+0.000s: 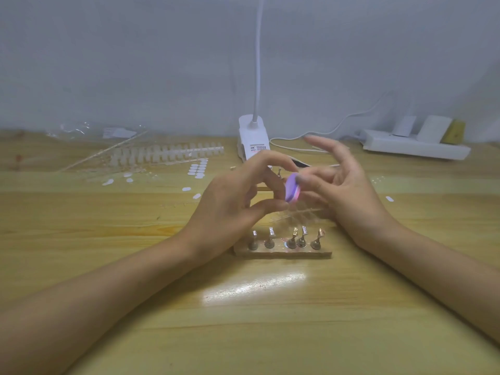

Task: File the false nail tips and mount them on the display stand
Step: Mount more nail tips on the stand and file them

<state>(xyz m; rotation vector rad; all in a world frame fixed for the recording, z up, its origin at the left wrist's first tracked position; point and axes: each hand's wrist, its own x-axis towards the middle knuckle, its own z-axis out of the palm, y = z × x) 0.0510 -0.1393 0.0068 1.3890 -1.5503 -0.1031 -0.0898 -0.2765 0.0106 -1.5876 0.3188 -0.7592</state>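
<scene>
My left hand (240,196) holds a small purple nail file block (292,188) between its thumb and fingers, above the middle of the wooden table (257,320). My right hand (341,190) touches the block's right side with a fingertip and thumb; whether a nail tip is pinched there is too blurred to tell. Its other fingers are spread. Below the hands stands the display stand (282,251), a clear bar with several small metal holders. A clear strip of nail tips (300,212) lies just behind it.
Strips of false nail tips (167,154) and loose white adhesive tabs (198,169) lie at the back left, beside clear plastic packaging (81,131). A white clip lamp (253,139) stands at the back centre; a white power strip (414,147) lies at the back right.
</scene>
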